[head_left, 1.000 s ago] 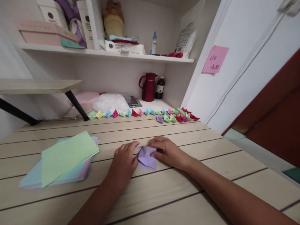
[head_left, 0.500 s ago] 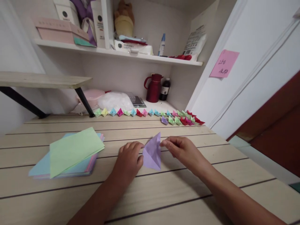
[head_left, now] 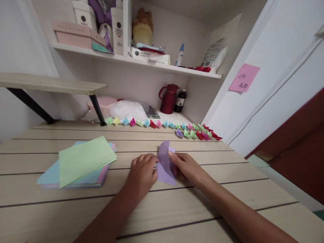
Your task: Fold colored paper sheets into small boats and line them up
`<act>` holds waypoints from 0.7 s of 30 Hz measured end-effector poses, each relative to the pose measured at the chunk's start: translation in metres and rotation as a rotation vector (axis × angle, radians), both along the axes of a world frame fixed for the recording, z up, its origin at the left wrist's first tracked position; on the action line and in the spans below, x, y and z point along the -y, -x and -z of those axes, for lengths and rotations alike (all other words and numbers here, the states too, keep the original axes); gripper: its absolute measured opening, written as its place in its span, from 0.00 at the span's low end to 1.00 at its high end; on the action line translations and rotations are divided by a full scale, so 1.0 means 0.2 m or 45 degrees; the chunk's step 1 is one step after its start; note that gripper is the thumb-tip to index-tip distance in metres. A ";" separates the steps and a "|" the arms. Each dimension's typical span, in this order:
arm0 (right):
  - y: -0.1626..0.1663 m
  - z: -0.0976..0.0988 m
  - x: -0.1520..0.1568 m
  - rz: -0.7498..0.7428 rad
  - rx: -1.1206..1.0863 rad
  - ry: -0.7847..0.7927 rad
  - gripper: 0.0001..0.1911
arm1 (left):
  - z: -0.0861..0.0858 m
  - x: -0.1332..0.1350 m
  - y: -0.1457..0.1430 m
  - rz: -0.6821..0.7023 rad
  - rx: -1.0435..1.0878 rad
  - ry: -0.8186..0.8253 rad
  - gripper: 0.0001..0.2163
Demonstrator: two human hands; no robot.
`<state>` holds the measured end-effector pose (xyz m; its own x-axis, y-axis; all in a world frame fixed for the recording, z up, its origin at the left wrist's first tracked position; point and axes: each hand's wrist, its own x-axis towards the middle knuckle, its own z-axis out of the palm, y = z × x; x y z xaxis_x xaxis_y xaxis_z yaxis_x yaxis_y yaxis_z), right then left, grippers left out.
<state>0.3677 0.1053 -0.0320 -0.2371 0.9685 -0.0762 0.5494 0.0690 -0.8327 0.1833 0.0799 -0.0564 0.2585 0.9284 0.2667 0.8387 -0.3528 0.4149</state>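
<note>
A purple sheet of paper (head_left: 165, 165), creased and partly folded, stands bent up over the table between my two hands. On its left edge my left hand (head_left: 144, 170) is closed, thumb and fingertips at the paper. My right hand (head_left: 184, 166) grips the right side, its thumb on the near face and the other fingers behind, partly hidden. Left of my hands lies a stack of coloured paper (head_left: 48, 175), topped by light green sheets (head_left: 87, 160) set askew.
Several small folded paper boats (head_left: 133, 122) line the table's back edge, with a second cluster (head_left: 193, 134) at the right. Behind them stand a red jug (head_left: 169, 99) and a dark bottle (head_left: 180, 100). A raised wooden shelf (head_left: 50, 82) on black legs stands at the back left.
My right hand has moved in and taken hold of the paper's right side, its fingers now behind it. The paper has bent over from its pointed shape. The view has shifted slightly.
</note>
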 end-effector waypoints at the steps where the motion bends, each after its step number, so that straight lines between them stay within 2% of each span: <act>1: 0.00 0.01 -0.01 0.013 0.039 -0.058 0.28 | 0.00 0.00 0.00 0.004 0.002 0.004 0.13; 3: 0.00 0.02 -0.03 0.015 0.145 -0.192 0.25 | 0.00 0.00 0.00 0.004 0.003 -0.002 0.13; 6: 0.01 0.06 -0.05 0.005 0.308 -0.364 0.15 | 0.01 -0.01 0.00 -0.007 0.012 -0.008 0.14; 9: 0.02 0.10 -0.07 0.060 0.406 -0.428 0.11 | 0.02 -0.01 -0.01 -0.017 0.018 0.003 0.15; 14: 0.01 0.13 -0.07 -0.051 0.219 -0.468 0.17 | 0.02 -0.01 -0.01 -0.019 -0.010 0.004 0.15; 17: -0.02 0.10 -0.08 -0.106 0.064 -0.367 0.18 | 0.02 -0.02 0.00 -0.006 -0.003 -0.021 0.15; 19: -0.06 0.07 -0.09 -0.046 -0.047 -0.307 0.18 | 0.02 -0.02 0.00 0.001 0.004 -0.030 0.16; 21: -0.12 0.04 -0.11 0.120 -0.076 -0.338 0.20 | 0.02 -0.02 0.00 -0.003 -0.005 -0.021 0.16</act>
<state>0.3910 0.1270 -0.0408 -0.1414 0.9707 0.1942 0.5146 0.2396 -0.8232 0.1828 0.0837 -0.0597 0.2576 0.9245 0.2811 0.8411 -0.3577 0.4058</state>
